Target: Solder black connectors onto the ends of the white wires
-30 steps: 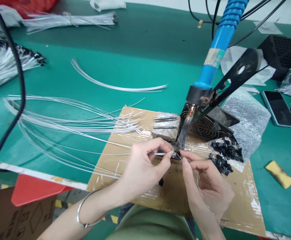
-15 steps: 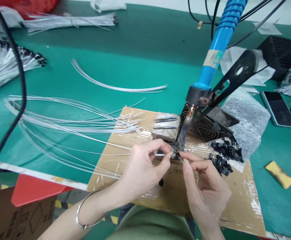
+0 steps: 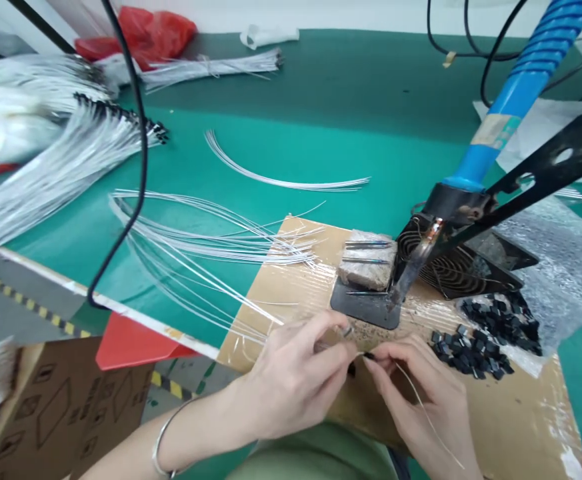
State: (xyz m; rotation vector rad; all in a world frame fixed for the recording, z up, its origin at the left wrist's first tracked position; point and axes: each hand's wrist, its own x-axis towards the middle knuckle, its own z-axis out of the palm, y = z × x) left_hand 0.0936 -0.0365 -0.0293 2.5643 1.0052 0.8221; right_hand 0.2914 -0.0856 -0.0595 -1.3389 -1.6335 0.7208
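Observation:
My left hand [image 3: 301, 367], a bracelet on its wrist, is closed with thumb and fingers around thin white wires [image 3: 251, 303] that trail off to the left. My right hand [image 3: 421, 387] pinches a small black piece [image 3: 369, 356] at the wire ends, its fingertips close to the left ones. A thin strand of solder wire [image 3: 428, 413] runs across the right palm. Above the hands, apart from them, the soldering iron [image 3: 511, 113] points its tip [image 3: 405, 277] down at a dark metal plate [image 3: 363, 310]. The exact joint between the fingertips is partly hidden.
Small black pieces [image 3: 471, 353] lie in piles on the cardboard [image 3: 515, 413]. A block [image 3: 368, 273] bears metal pins beside a black coil-faced part [image 3: 443, 263]. Loose white wires [image 3: 281, 183] and bundles [image 3: 85, 147] lie on the green table. A black cable [image 3: 143, 133] hangs at left.
My hands have drawn back from the iron's tip toward my body. My right fingertips now grip the small black piece. The view has turned left, so things appear farther right.

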